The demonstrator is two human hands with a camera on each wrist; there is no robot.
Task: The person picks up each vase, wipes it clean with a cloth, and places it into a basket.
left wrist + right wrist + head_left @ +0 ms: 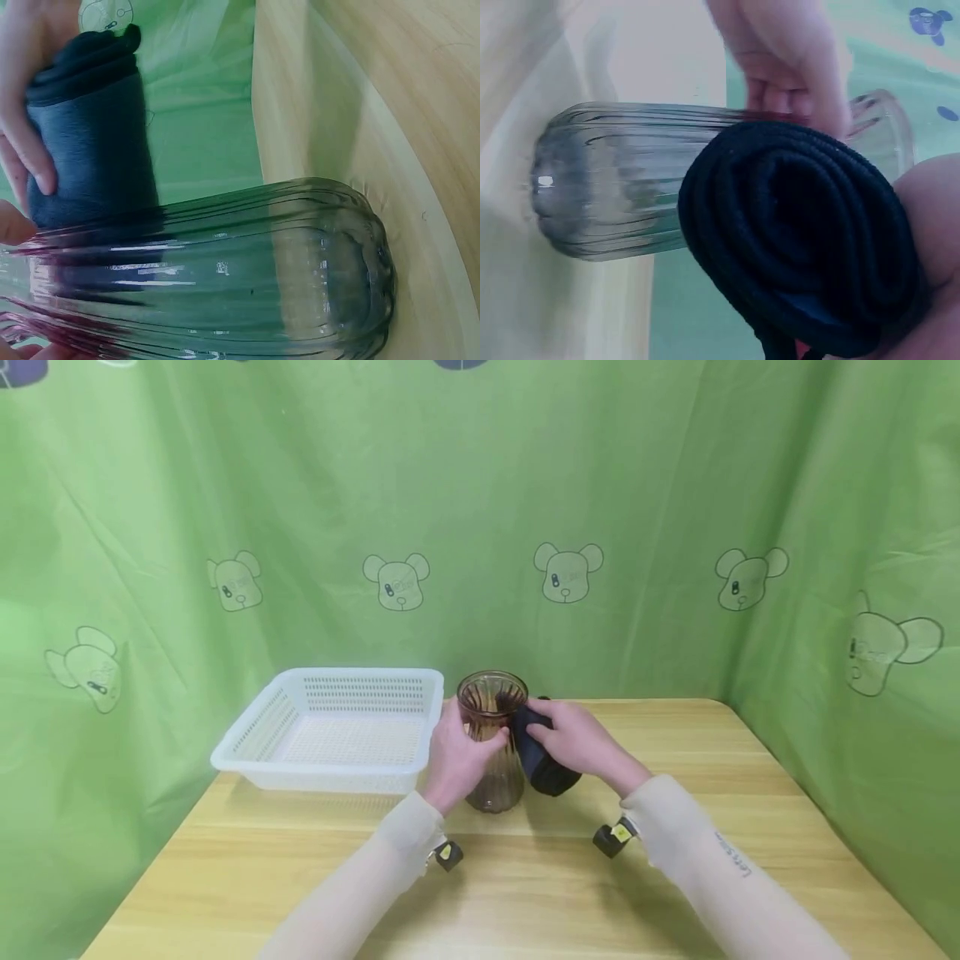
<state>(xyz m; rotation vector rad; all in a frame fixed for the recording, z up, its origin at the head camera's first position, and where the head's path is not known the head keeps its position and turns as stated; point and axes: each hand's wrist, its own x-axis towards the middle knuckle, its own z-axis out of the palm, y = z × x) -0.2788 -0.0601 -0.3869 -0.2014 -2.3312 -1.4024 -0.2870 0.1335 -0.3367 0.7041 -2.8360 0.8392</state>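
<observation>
The left hand (459, 756) is wrapped round the upper part of a clear ribbed vase (493, 781), upright at the middle of the worktop (525, 902), while the right hand (581, 742) grips a rolled dark cloth (543, 762) (its coiled end shows in the right wrist view) just right of it. Cloth and glass seem to touch, though the overlap makes this hard to tell. A white basket (322, 770) sits left of the vase.
</observation>
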